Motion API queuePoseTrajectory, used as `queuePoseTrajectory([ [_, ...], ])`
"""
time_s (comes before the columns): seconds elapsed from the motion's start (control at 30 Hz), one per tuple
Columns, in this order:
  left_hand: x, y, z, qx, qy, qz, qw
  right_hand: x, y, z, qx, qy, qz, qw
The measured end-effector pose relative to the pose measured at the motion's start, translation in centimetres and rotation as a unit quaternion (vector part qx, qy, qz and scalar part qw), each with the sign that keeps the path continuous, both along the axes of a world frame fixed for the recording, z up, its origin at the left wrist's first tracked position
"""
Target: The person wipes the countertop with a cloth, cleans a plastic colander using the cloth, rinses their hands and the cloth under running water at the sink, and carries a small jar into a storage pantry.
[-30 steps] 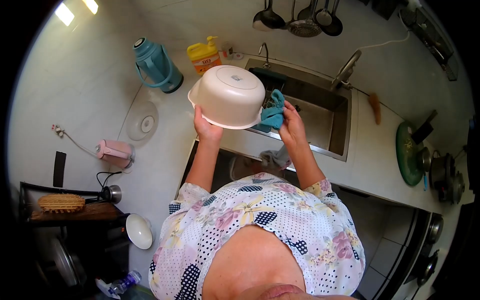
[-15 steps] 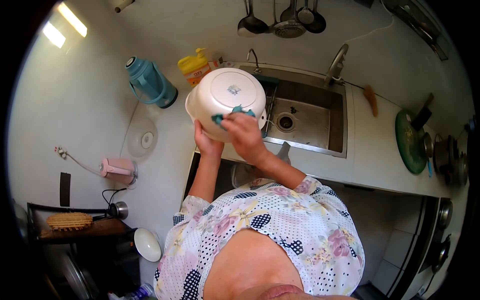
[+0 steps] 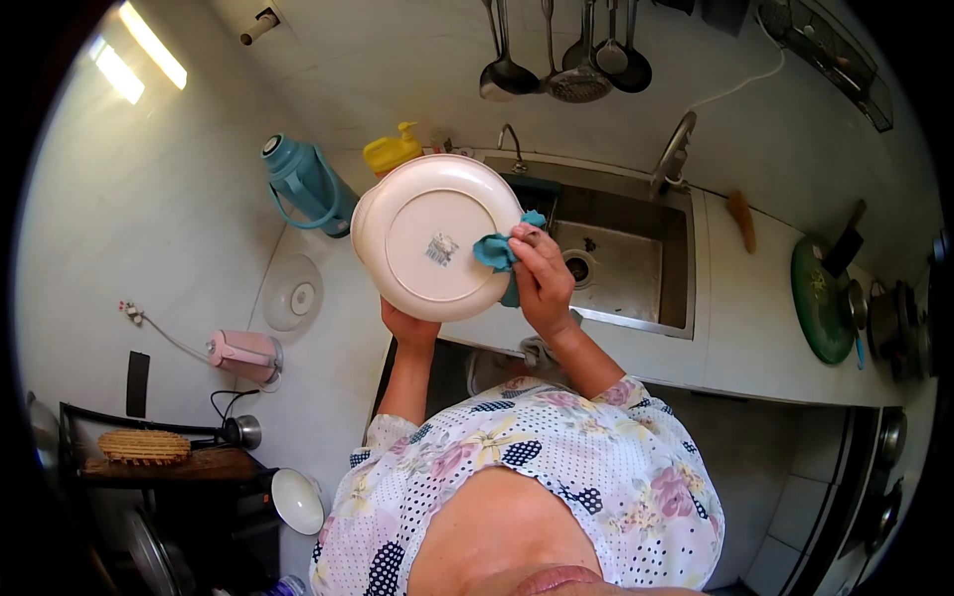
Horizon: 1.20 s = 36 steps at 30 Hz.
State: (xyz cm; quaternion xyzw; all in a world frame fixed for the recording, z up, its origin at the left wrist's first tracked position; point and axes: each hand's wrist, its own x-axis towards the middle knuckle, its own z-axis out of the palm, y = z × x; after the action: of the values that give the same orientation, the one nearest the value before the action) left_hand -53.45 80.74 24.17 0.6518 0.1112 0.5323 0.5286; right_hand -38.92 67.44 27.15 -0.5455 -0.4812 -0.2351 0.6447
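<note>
left hand (image 3: 409, 328) gripping lower rim of cream bowl (image 3: 437, 236), held up on edge, underside toward camera, above counter (image 3: 328, 348) beside sink (image 3: 616, 248). right hand (image 3: 542, 278) closed around teal cloth (image 3: 497, 250), pressed against bowl's base at right. blue thermos (image 3: 303, 184) and yellow bottle (image 3: 393, 152) behind.

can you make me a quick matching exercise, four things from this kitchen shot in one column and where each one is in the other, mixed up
Things:
1. white bowl
2. teal cloth
3. teal thermos
4. ladles

Places:
A. hanging on the wall above the sink
B. standing on the counter left of the sink
C. pressed against the bowl's underside by the right hand
D. held up from below by the left hand, base toward the camera

Pairs: 1-D, 2-C, 3-B, 4-A
</note>
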Motion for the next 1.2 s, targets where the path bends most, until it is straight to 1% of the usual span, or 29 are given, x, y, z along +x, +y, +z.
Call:
queuePoseTrajectory([
  [0.03, -0.2, 0.1, -0.3, 0.174, 0.116, 0.103, 0.972, 0.3, -0.1, 0.3, 0.008, 0.013, 0.014, 1.000],
  [0.07, -0.2, 0.6, -1.1, 0.081, 0.062, 0.050, 0.994, 0.5, -0.2, 0.6, 0.005, 0.016, 0.023, 1.000],
  [0.1, -0.1, 0.9, -1.8, -0.014, 0.008, -0.005, 1.000, 0.7, -0.4, 0.9, 0.002, 0.021, 0.032, 0.999],
  [0.13, -0.1, 1.3, -2.4, -0.110, -0.046, -0.059, 0.991, 0.9, -0.5, 1.2, -0.001, 0.025, 0.041, 0.999],
  [0.17, -0.2, 1.6, -3.0, -0.092, -0.028, -0.054, 0.994, 1.0, -0.5, 1.4, -0.004, 0.019, 0.038, 0.999],
  [0.23, -0.2, 1.7, -2.6, -0.057, 0.007, -0.042, 0.997, 1.3, -0.5, 1.8, -0.012, 0.008, 0.032, 0.999],
  [0.27, 0.0, 1.6, -2.4, -0.153, -0.052, -0.114, 0.980, 1.8, -0.3, 1.8, -0.019, -0.009, 0.020, 1.000],
  [0.3, 0.2, 1.2, -1.2, -0.247, -0.109, -0.183, 0.945, 2.3, -0.1, 1.6, -0.026, -0.026, 0.008, 0.999],
  [0.33, 0.4, 1.0, -0.5, -0.336, -0.164, -0.249, 0.893, 2.7, 0.1, 1.5, -0.033, -0.042, -0.003, 0.999],
  [0.43, 0.3, 1.1, -1.8, -0.337, -0.141, -0.280, 0.888, 2.8, 1.0, 1.6, -0.025, 0.016, -0.042, 0.999],
  [0.53, 0.5, 1.7, -2.8, -0.291, -0.116, -0.271, 0.910, 1.8, 1.3, 2.1, -0.056, -0.005, -0.068, 0.996],
  [0.57, 0.5, 1.9, -2.9, -0.280, -0.120, -0.274, 0.912, 1.4, 1.2, 2.2, -0.073, -0.030, -0.059, 0.995],
  [0.67, 0.3, 2.8, -2.6, -0.262, -0.130, -0.277, 0.915, -0.2, 0.6, 1.1, -0.088, -0.140, 0.088, 0.982],
  [0.77, -0.4, 4.0, -3.5, -0.279, -0.137, -0.262, 0.913, -1.0, -0.2, 1.3, -0.111, -0.207, 0.264, 0.935],
  [0.83, -0.4, 3.9, -3.0, -0.293, -0.149, -0.237, 0.914, -0.5, -0.2, 1.6, -0.089, -0.156, 0.282, 0.942],
  [0.87, -0.4, 3.6, -2.7, -0.288, -0.143, -0.245, 0.915, -0.2, -0.2, 1.9, -0.078, -0.130, 0.291, 0.945],
  [0.9, -0.2, 2.4, -1.1, -0.283, -0.136, -0.253, 0.915, 0.3, -0.3, 4.0, -0.051, -0.164, 0.236, 0.956],
  [0.93, -0.1, 1.7, -0.2, -0.278, -0.129, -0.261, 0.915, 0.6, -0.4, 5.7, -0.057, -0.179, 0.215, 0.958],
  [1.0, -0.3, 2.3, -0.9, -0.291, -0.126, -0.252, 0.914, 0.7, -0.2, 7.8, -0.071, -0.208, 0.170, 0.961],
  [1.07, -0.6, 2.8, -1.1, -0.291, -0.127, -0.249, 0.915, 0.7, 0.1, 7.9, -0.082, -0.240, 0.157, 0.954],
  [1.13, -0.6, 2.6, 0.5, -0.277, -0.138, -0.250, 0.917, 0.7, 0.3, 7.0, -0.075, -0.257, 0.125, 0.955],
  [1.2, -1.0, 2.8, 1.2, -0.268, -0.146, -0.241, 0.921, 1.4, 0.3, 5.8, -0.047, -0.230, 0.094, 0.967],
])
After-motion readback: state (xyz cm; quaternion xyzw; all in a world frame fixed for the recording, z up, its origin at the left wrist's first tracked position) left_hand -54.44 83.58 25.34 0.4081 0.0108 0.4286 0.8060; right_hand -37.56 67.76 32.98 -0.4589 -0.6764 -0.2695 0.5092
